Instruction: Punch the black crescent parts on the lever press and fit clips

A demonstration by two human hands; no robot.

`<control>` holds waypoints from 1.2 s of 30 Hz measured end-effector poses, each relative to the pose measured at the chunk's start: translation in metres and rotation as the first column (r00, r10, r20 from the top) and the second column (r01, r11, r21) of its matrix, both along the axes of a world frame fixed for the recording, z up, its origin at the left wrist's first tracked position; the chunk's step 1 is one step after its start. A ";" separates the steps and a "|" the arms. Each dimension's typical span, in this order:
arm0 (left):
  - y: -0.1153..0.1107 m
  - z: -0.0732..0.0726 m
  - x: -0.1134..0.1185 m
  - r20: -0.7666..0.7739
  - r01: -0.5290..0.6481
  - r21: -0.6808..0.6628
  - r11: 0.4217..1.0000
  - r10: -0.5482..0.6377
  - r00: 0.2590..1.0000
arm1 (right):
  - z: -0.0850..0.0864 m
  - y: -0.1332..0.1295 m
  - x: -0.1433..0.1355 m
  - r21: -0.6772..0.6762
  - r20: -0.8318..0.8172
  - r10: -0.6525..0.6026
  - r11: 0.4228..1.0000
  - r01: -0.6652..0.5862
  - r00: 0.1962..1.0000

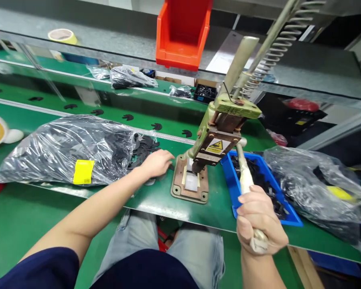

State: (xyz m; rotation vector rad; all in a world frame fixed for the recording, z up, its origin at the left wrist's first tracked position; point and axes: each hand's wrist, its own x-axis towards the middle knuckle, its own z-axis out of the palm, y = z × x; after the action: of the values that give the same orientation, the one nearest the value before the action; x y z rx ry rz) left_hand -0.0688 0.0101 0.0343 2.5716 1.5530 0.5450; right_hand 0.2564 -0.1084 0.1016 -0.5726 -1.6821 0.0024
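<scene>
My right hand (pixel 260 218) is wrapped round the tape-covered lever handle (pixel 246 176) of a green hand press (pixel 206 124). The press stands on the bench, its ram low over a small pale plate (pixel 191 182) on the base. Just left of that base is my left hand (pixel 158 163), fingers curled together. A bit of something dark shows at its fingertips, too small to name. Behind the left wrist, flat black curved parts (pixel 142 148) spill from the mouth of a large clear plastic bag (pixel 69 140) with a yellow label.
Right of the press is a blue bin (pixel 284 196) of black parts, with another plastic bag (pixel 321 184) beside it. Several black parts (pixel 128 117) lie spaced along the green strip behind. An orange bin (pixel 180 52) and a tape roll (pixel 62 36) sit on the shelf above.
</scene>
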 end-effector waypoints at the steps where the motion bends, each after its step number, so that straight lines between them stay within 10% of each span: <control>1: 0.008 0.003 -0.017 -0.058 -0.053 -0.019 0.998 0.052 0.997 | 0.000 0.000 0.000 -0.001 -0.007 -0.004 1.000 0.004 1.000; 7: 0.036 0.003 -0.080 -0.232 -0.393 -0.317 0.863 0.331 0.914 | -0.002 0.000 -0.001 -0.027 -0.040 -0.023 0.999 0.022 0.999; 17: 0.025 0.006 -0.075 -0.002 -0.330 -0.476 0.815 0.374 0.927 | -0.001 -0.003 -0.006 -0.032 -0.067 -0.043 0.999 0.041 0.997; 28: -0.008 -0.011 0.043 0.627 0.294 -0.719 0.629 0.406 0.665 | -0.004 -0.003 -0.009 -0.037 -0.103 -0.045 0.998 0.041 0.994; 36: 0.004 -0.013 0.074 0.572 0.272 -0.752 0.600 0.389 0.722 | -0.004 -0.004 -0.009 -0.032 -0.088 -0.037 0.999 0.035 0.995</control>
State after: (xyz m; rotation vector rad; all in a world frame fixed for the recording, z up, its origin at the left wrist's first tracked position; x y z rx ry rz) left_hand 0.0054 0.0137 0.0216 1.3502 1.1784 0.5406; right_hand 0.2477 -0.1120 0.0973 -0.6174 -1.5881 0.0271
